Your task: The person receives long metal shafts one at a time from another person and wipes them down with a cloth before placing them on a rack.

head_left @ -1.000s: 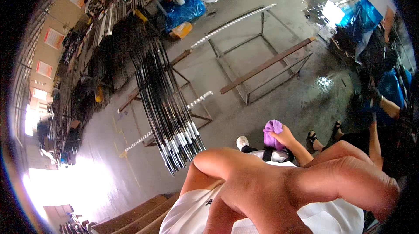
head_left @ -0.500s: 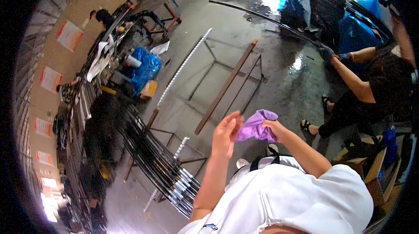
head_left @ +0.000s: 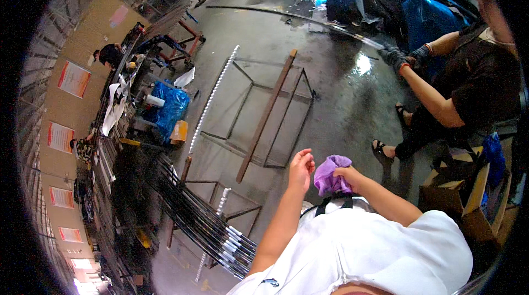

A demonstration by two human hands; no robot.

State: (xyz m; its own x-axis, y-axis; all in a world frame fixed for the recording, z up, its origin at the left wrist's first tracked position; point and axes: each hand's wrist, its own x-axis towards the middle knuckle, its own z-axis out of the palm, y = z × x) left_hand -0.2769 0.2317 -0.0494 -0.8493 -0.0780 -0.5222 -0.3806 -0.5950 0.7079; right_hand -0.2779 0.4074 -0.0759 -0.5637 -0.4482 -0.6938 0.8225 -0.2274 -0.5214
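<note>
My right hand [head_left: 347, 178] is closed on a crumpled purple cloth [head_left: 329, 172], held in front of my waist. Its folds hang down on the left of my fingers. Just left of the cloth, my left hand [head_left: 301, 168] is raised with loosely bent fingers and nothing in it. A small gap separates that hand from the cloth.
Ahead stands a metal frame rack [head_left: 268, 113] with a brown bar on top. A bundle of long black rods [head_left: 204, 218] lies to my left. At the right, a gloved co-worker [head_left: 441, 83] holds a long rod [head_left: 297, 15] near an open cardboard box [head_left: 468, 190].
My left hand has moved away from the cloth and slightly right. The cloth hangs more bunched in my right hand. The view has shifted, and the co-worker's rod sits differently in the gloved hands.
</note>
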